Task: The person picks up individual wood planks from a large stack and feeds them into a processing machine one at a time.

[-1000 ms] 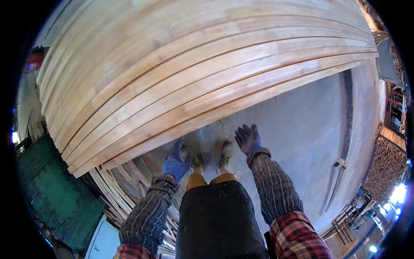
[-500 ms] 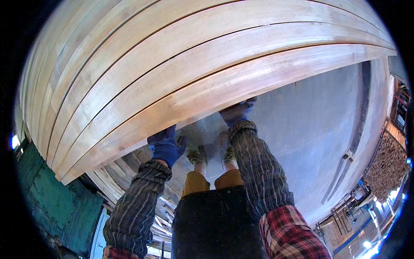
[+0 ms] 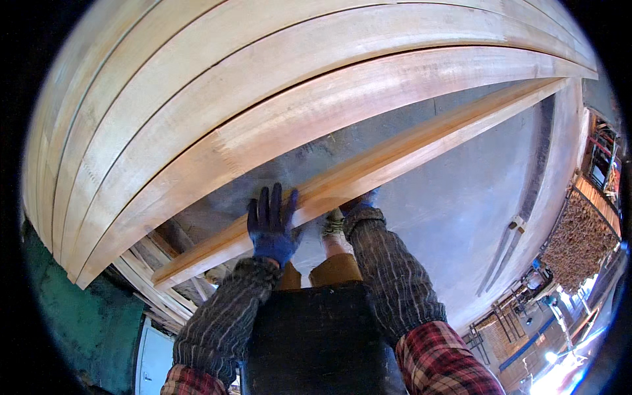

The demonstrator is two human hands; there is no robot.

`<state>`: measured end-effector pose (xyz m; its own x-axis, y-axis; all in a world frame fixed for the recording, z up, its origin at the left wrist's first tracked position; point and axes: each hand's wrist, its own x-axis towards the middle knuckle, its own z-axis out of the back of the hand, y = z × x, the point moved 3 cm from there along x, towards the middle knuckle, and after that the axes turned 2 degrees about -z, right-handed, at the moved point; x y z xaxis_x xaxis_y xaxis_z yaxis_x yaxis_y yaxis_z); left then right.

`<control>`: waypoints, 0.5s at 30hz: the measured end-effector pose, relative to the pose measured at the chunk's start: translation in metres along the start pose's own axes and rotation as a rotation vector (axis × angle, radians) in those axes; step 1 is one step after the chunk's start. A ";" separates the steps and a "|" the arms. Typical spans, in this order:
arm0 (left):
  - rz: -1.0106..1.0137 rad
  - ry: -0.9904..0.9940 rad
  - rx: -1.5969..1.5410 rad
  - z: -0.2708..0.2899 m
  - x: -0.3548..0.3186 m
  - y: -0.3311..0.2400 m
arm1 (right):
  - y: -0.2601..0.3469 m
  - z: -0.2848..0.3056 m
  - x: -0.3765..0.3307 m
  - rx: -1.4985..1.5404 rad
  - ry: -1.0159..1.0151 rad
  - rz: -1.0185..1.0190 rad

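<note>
A long, thick wooden board [image 3: 388, 161] slants across in front of me, parted from a row of pale wooden boards [image 3: 276, 102] beyond it. My left hand [image 3: 272, 227], in a blue glove, lies over this board toward its left end, fingers stretched out and spread across its face. On the near edge, farther right, my right hand [image 3: 362, 201], also gloved, holds the board from below. The board hides most of the right hand's fingers. Striped dark sleeves cover both forearms.
Grey floor [image 3: 474, 178] spreads below and to the right, with a dark strip [image 3: 541, 151] along it. More wooden strips [image 3: 148, 283] lie at lower left beside a green surface [image 3: 79, 316]. A brown rough-textured pile [image 3: 574, 234] stands at far right.
One board has come away from the row's near edge toward me, opening a gap. My left hand has moved right and now spreads on top of it. The row sits slightly higher in view.
</note>
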<state>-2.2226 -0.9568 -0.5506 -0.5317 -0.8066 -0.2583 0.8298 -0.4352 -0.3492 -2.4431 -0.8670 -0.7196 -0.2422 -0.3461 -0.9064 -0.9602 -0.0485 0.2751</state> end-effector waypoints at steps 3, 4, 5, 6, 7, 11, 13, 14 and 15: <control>0.137 0.275 -0.187 -0.032 0.002 0.026 | -0.007 -0.018 -0.011 0.027 0.015 -0.058; 0.140 0.319 -0.212 -0.034 0.001 0.031 | -0.010 -0.024 -0.014 0.064 0.039 -0.043; 0.125 0.241 -0.196 -0.031 -0.003 0.033 | -0.015 -0.031 -0.017 0.101 0.064 -0.032; 0.145 0.249 -0.184 -0.031 -0.008 0.034 | -0.020 -0.038 -0.020 0.138 0.090 -0.025; 0.128 0.247 -0.199 -0.038 -0.002 0.022 | -0.004 -0.022 -0.011 0.106 0.117 0.013; 0.130 0.151 -0.157 -0.040 -0.011 0.011 | 0.001 0.016 0.007 0.010 0.164 -0.012; 0.121 0.183 -0.154 -0.039 -0.014 0.021 | -0.008 0.010 0.002 -0.007 0.099 -0.053; 0.109 0.198 -0.161 -0.037 -0.008 0.022 | -0.006 0.008 0.002 -0.010 0.080 -0.054; 0.121 0.309 -0.205 -0.035 -0.004 0.024 | -0.006 0.006 0.000 -0.017 0.070 -0.055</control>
<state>-2.2064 -0.9504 -0.5901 -0.4836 -0.6754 -0.5568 0.8554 -0.2298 -0.4641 -2.4380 -0.8607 -0.7231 -0.1783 -0.4075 -0.8956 -0.9692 -0.0846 0.2314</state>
